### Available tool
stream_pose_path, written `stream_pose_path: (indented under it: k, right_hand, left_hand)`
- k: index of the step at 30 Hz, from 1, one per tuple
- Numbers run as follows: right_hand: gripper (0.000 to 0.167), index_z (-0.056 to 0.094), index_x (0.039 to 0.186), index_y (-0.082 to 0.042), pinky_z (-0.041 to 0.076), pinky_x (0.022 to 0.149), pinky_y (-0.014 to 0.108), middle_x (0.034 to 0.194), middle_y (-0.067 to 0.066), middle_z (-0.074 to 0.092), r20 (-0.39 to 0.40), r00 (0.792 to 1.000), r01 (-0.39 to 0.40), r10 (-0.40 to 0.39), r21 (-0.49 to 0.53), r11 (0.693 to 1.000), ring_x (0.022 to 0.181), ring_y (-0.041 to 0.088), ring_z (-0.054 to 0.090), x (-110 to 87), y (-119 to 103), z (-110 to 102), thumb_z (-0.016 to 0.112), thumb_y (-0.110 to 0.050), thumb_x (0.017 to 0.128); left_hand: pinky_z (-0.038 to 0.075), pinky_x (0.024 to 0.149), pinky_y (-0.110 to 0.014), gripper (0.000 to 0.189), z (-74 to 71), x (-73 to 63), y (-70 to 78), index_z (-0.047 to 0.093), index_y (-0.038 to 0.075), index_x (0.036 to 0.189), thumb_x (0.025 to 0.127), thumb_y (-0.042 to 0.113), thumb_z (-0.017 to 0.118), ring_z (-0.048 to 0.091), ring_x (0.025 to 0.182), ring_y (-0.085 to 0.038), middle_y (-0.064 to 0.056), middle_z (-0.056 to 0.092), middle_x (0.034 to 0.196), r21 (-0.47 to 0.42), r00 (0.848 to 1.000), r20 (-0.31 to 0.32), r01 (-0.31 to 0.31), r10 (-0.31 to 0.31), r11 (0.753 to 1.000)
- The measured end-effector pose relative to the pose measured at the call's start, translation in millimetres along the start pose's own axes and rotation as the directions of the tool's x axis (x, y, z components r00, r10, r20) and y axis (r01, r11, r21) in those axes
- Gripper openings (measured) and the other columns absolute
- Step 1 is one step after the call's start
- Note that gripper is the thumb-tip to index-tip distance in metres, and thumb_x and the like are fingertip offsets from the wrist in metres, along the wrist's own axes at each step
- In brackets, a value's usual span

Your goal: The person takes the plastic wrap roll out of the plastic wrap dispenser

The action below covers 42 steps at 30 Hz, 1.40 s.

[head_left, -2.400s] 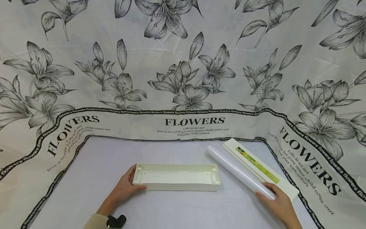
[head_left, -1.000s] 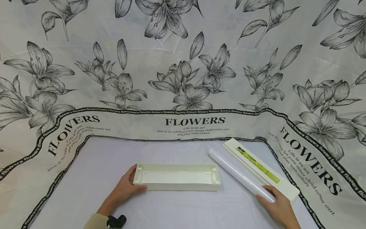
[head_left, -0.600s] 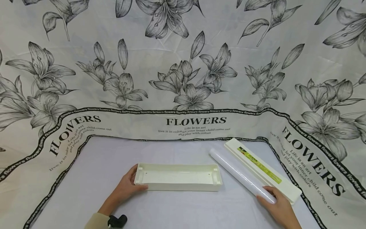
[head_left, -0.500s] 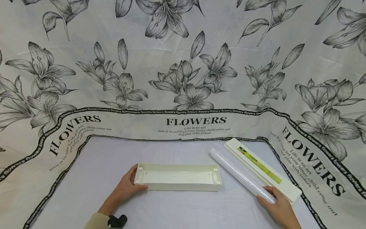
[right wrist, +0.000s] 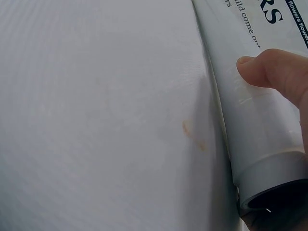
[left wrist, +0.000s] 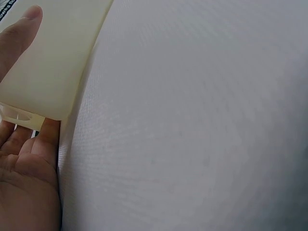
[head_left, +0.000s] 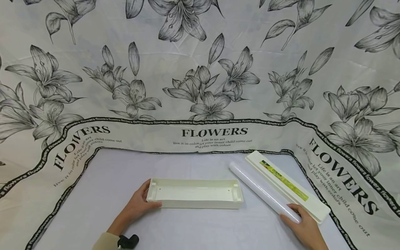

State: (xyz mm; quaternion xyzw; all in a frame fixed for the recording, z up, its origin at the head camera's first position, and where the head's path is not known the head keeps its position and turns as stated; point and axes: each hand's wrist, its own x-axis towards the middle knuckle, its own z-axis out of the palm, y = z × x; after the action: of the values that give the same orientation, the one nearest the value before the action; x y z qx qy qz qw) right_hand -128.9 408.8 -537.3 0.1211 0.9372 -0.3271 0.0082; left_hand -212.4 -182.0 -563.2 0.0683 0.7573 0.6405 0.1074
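A long cream plastic box (head_left: 193,204), its top uncovered and its inside bare, lies crosswise on the white tabletop. My left hand (head_left: 137,205) grips its left end, thumb along the front wall and fingers behind the end wall; the left wrist view shows the thumb on the box wall (left wrist: 53,57). To the right, a roll of clear plastic film (head_left: 262,189) lies slantwise. My right hand (head_left: 304,225) holds the roll's near end between thumb and fingers. In the right wrist view the thumb presses the film roll (right wrist: 260,125), whose hollow core end shows.
Alongside the roll lies a long cream lid (head_left: 315,208) with a yellow-green label (head_left: 284,180), reaching the cloth's printed border. A floral curtain-like cloth (head_left: 200,83) rises behind the white surface (head_left: 187,229). A black strap device (head_left: 128,241) sits on my left wrist.
The whole head view shifts very slightly. Both hands keep their holds, and the box, roll and lid stay where they were on the table.
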Motion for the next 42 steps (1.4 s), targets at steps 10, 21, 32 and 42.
stream_pose_path:
  k: [10, 21, 32, 42]
  right_hand:
    - [0.088, 0.043, 0.147, 0.002, 0.047, 0.103, 0.059, 0.146, 0.031, 0.050, 0.029, 0.999, -0.038, 0.038, 0.001, 0.999, 0.127, 0.043, 0.055, 0.1, -0.6, -0.8, 0.073, -0.059, 0.091]
    - [0.086, 0.045, 0.145, 0.001, 0.048, 0.099, 0.053, 0.143, 0.028, 0.053, 0.013, 0.999, -0.029, 0.029, 0.013, 0.999, 0.125, 0.039, 0.055, -1.1, 0.7, 0.2, 0.075, -0.058, 0.089]
    - [0.085, 0.046, 0.143, 0.002, 0.048, 0.101, 0.057, 0.142, 0.028, 0.054, 0.001, 1.000, -0.006, 0.006, 0.039, 0.999, 0.125, 0.040, 0.055, -3.1, -0.1, 2.2, 0.076, -0.056, 0.089]
    - [0.090, 0.043, 0.146, 0.000, 0.046, 0.103, 0.057, 0.147, 0.026, 0.051, 0.043, 0.997, -0.069, 0.067, 0.051, 0.996, 0.125, 0.037, 0.054, -1.2, -2.7, 2.8, 0.075, -0.061, 0.088]
  left_hand:
    - [0.044, 0.107, -0.021, 0.115, 0.3, 0.1, -1.5, 0.017, 0.008, 0.164, 0.077, 0.018, 0.092, 0.032, 0.153, -0.037, -0.018, 0.026, 0.168, -0.007, 1.000, 0.005, -0.002, 0.002, 1.000]
    - [0.043, 0.108, -0.020, 0.115, 0.1, 0.1, -2.4, 0.017, 0.008, 0.164, 0.078, 0.017, 0.092, 0.031, 0.154, -0.037, -0.018, 0.026, 0.168, 0.004, 1.000, 0.008, -0.013, 0.013, 1.000]
    - [0.044, 0.104, -0.016, 0.112, -0.2, 0.7, -3.5, 0.019, 0.009, 0.164, 0.079, 0.018, 0.092, 0.033, 0.153, -0.038, -0.018, 0.028, 0.167, 0.010, 1.000, 0.003, -0.022, 0.022, 1.000]
    - [0.044, 0.112, -0.031, 0.112, -2.2, -0.5, -1.8, 0.020, 0.012, 0.164, 0.078, 0.022, 0.092, 0.034, 0.153, -0.037, -0.017, 0.029, 0.168, 0.052, 1.000, -0.002, -0.008, 0.008, 0.999]
